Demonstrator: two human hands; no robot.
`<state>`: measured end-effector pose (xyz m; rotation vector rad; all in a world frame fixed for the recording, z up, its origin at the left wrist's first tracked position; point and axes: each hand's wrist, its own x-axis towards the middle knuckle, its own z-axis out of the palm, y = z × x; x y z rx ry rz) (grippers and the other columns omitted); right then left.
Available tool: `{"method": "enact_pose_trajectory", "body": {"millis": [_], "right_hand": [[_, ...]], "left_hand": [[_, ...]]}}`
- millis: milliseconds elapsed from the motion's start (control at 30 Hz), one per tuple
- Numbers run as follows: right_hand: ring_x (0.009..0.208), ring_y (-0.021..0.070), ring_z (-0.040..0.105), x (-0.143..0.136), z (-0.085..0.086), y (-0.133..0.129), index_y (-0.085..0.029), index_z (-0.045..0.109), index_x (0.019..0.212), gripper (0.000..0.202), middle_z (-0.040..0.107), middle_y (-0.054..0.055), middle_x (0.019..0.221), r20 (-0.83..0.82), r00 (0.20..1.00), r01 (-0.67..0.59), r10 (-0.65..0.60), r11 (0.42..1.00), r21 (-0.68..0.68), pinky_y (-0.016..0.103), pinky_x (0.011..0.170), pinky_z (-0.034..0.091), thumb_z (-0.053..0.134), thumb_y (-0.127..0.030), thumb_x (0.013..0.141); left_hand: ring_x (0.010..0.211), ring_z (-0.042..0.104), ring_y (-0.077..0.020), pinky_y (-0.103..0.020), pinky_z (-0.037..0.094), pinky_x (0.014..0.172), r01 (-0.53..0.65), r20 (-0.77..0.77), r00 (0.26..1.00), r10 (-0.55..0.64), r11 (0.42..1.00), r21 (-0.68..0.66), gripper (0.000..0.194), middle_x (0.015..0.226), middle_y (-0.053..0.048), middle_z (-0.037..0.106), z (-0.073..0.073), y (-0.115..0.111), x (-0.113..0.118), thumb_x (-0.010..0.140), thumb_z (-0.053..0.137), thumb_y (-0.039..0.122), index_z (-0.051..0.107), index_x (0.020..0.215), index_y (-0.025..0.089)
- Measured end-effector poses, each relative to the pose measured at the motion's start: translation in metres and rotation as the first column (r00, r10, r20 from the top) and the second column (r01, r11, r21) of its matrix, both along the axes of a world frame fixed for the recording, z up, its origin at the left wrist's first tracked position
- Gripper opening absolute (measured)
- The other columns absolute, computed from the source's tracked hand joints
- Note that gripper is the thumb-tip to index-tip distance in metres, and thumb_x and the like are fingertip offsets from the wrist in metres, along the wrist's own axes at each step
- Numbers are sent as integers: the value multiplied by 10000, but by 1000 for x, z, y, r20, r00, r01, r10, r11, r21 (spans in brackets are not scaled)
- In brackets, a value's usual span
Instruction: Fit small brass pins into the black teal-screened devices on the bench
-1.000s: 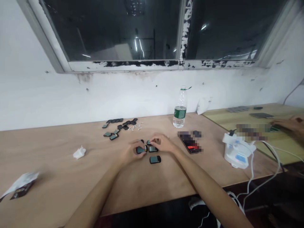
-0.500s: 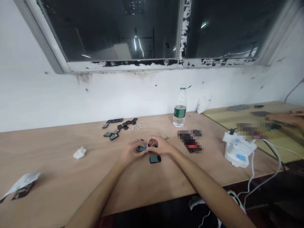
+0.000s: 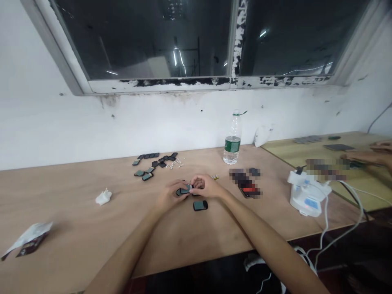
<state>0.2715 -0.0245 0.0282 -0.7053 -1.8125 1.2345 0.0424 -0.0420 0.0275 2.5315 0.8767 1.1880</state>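
Observation:
My left hand [image 3: 170,194] is closed on a small black case with a grey-green panel [image 3: 185,190], held low over the table. The fingers of my right hand [image 3: 206,186] are pinched at the right end of that case; any small piece between them is hidden. A similar black case [image 3: 200,205] lies on the table just below my right hand. Several small yellow-and-silver pieces [image 3: 216,177] lie behind my right wrist, partly covered by it. Farther back are more black cases [image 3: 147,177], some showing grey-green panels, beside a scatter of small white pieces [image 3: 174,164].
A water bottle [image 3: 232,145] stands near the wall. To the right are a partly blurred-out phone [image 3: 246,192] and a white device [image 3: 306,200] with cables. Crumpled tissue [image 3: 103,197] and a torn wrapper [image 3: 29,240] lie left. Another person's hands [image 3: 364,157] are at the far right.
My right hand has shifted very slightly at the case's right end, its fingers drawn closer in. The left hand keeps its hold. The other person's hands have moved a little.

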Motion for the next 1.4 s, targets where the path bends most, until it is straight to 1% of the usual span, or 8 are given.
{"method": "enact_pose_trajectory", "body": {"millis": [333,533,733,833,933,1133,1300,1400], "right_hand": [[729,151,642,0,1,0,-203,568,890,416,654,-2,824,9,999,-38,38,999,27,266,679,516,844,-449,699],[738,148,603,4,4,2,-198,607,848,325,664,27,925,31,999,33,-39,984,175,276,690,499,798,-446,758],[734,161,620,9,9,7,-189,664,839,284,687,22,812,-39,994,108,-104,983,146,287,706,501,773,-448,796],[767,173,644,17,7,17,-179,691,836,249,723,40,834,-78,965,260,-250,950,174,296,738,503,753,-418,810],[743,176,638,29,0,29,-170,724,796,187,745,50,805,23,927,356,-374,899,256,291,719,483,714,-352,836],[701,176,634,42,-17,40,-173,752,775,117,762,50,778,276,849,330,-450,861,387,275,679,457,679,-231,845],[703,183,643,44,-21,43,-176,737,740,109,757,52,770,307,798,358,-519,817,452,279,690,461,668,-171,824],[751,187,651,45,-20,46,-177,732,774,122,750,56,809,242,802,391,-546,786,479,283,731,478,631,-152,839]], "left_hand": [[1014,722,-226,-355,591,897,-14,-11,1000,14,1000,-13,69,1139,-94,740,-2,1,-1,895,722,269,742,923,210],[992,730,-235,-363,602,872,-11,-9,1000,11,1000,-19,90,1133,-108,745,2,0,-2,895,725,287,748,916,203],[992,725,-235,-376,600,894,-21,19,1000,22,998,-52,163,1115,-105,749,5,-1,1,875,756,369,748,897,208],[1008,725,-256,-412,595,922,-25,-4,1000,24,992,-123,242,1101,-101,760,9,-1,-2,837,787,448,771,906,217],[1002,728,-277,-432,592,936,-32,-22,999,28,978,-206,306,1041,-102,782,17,-3,-7,763,838,489,785,874,209],[939,731,-233,-340,594,855,80,-179,970,-162,915,-396,232,998,-65,788,29,-11,-13,759,823,429,773,841,218],[921,720,-226,-331,571,857,111,-234,947,-220,908,-404,242,965,-53,787,27,-11,-13,719,849,433,767,812,225],[944,712,-248,-346,565,864,60,-297,933,-204,900,-431,329,999,-58,784,29,-11,-14,661,889,471,779,857,232]]}}
